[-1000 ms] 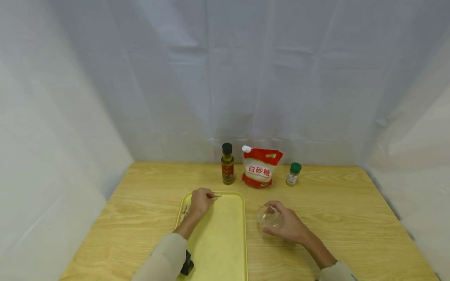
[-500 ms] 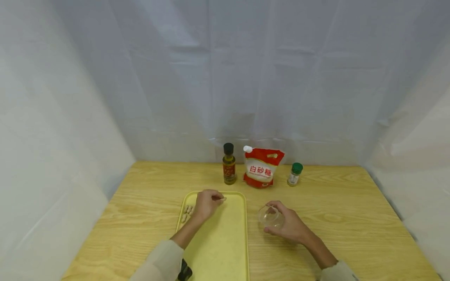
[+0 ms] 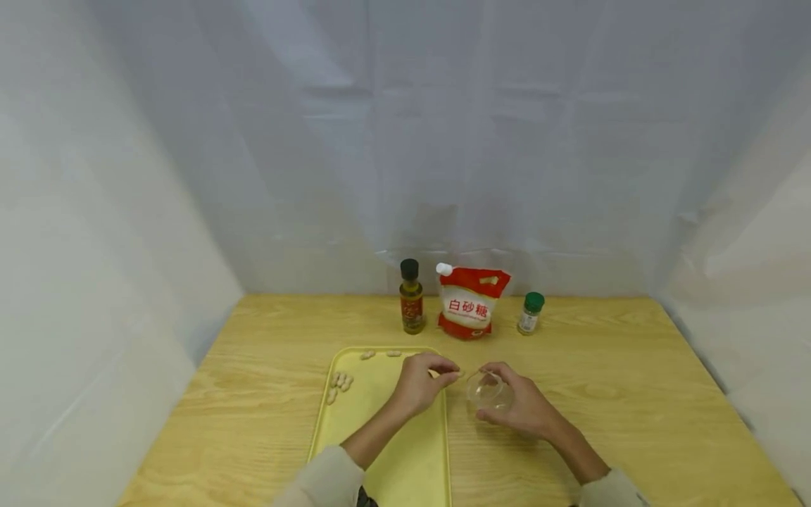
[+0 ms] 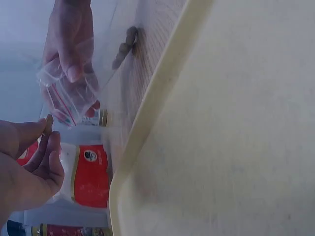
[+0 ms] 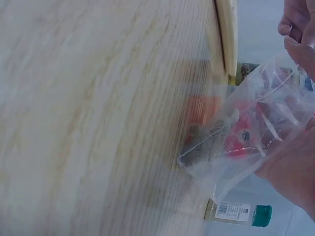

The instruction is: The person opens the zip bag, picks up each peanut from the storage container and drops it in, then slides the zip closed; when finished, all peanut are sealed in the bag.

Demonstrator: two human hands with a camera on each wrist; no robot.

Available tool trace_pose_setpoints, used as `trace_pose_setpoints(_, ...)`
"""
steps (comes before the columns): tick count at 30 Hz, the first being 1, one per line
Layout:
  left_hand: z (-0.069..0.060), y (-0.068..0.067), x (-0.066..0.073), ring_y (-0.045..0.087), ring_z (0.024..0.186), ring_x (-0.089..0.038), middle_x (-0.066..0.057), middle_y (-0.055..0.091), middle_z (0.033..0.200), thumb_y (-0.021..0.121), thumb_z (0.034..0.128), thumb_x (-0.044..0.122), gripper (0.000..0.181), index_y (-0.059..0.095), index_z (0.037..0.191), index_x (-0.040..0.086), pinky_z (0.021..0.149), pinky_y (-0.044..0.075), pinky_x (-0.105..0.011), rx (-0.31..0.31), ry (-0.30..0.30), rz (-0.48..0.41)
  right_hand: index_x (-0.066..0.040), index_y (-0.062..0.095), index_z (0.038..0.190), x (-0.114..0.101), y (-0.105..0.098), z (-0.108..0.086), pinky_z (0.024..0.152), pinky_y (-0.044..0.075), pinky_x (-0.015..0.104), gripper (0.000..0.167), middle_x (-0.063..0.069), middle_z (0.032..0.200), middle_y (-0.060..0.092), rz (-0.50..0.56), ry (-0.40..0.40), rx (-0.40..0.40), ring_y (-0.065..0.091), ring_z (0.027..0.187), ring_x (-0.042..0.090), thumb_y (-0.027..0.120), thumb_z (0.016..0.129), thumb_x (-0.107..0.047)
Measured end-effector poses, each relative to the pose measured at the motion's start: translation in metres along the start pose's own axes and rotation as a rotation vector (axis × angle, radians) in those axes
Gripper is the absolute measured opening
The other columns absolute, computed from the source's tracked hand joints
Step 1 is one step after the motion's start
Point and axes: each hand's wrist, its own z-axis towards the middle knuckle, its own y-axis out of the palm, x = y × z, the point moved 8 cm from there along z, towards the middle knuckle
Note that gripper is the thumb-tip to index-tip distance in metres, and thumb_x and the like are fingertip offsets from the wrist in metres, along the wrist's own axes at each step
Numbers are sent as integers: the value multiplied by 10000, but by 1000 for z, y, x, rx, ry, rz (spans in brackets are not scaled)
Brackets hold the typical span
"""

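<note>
My left hand [image 3: 421,384] pinches a peanut [image 4: 48,124] between thumb and fingertips, above the tray's right edge in the head view. Close to it, my right hand [image 3: 522,405] holds a clear zip bag [image 3: 483,391] with its mouth spread. A red zip line crosses the bag [image 4: 64,105] in the left wrist view, and peanuts [image 4: 125,46] show at its bottom. The pinched peanut is just outside the bag's mouth. Several peanuts [image 3: 342,381] lie at the left of the yellow tray [image 3: 405,458], and two more peanuts [image 3: 393,353] lie along its far edge.
Behind the hands stand a dark-capped bottle [image 3: 412,303], a red and white sugar pouch [image 3: 469,303] and a small green-capped jar [image 3: 531,313]. The wooden table [image 3: 633,394] meets pale sheeting at the back and sides.
My left hand has moved right from the tray's far edge toward the bag, carrying a peanut. Peanuts it covered earlier now show on the tray. My right hand stays almost still.
</note>
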Motion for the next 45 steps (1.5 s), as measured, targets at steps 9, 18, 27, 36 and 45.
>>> trace_pose_setpoints(9,0,23,10,619,769,-91,-81,702,885,715,838,129,122,739,924,47,646,490,-161,-77,-15,-53,-170,485,1261,1,1,1,933,449,567,616,82,1202,627,5,-7,9,569,1155,328,801,749,-301)
trace_pose_setpoints(18,-1,15,6,648,826,-139,-67,724,924,701,852,120,145,726,968,36,664,481,-171,-97,8,-71,-148,486,1257,-2,-4,0,936,452,541,612,57,1129,653,-9,-14,13,600,1101,296,800,752,-292)
trace_pose_setpoints(27,0,-9,-18,657,830,-180,-75,727,933,699,852,109,122,729,951,45,643,488,-173,-49,-1,-29,-137,483,1266,1,-5,0,934,459,517,624,50,1140,646,-21,-6,8,593,1110,294,795,756,-314)
trace_pose_setpoints(36,9,-43,-63,673,848,-274,-164,718,926,700,825,23,147,705,958,-41,711,550,-297,42,-98,14,-148,484,1277,5,-3,0,947,453,499,650,11,1134,642,-7,8,6,588,1119,263,799,744,-347)
trace_pose_setpoints(45,15,-64,-90,689,854,-317,-194,711,910,682,820,-24,114,704,923,-67,718,575,-347,134,-125,124,-146,490,1263,-1,-4,0,938,460,498,633,-6,1103,647,-43,-23,30,599,1086,246,795,749,-355)
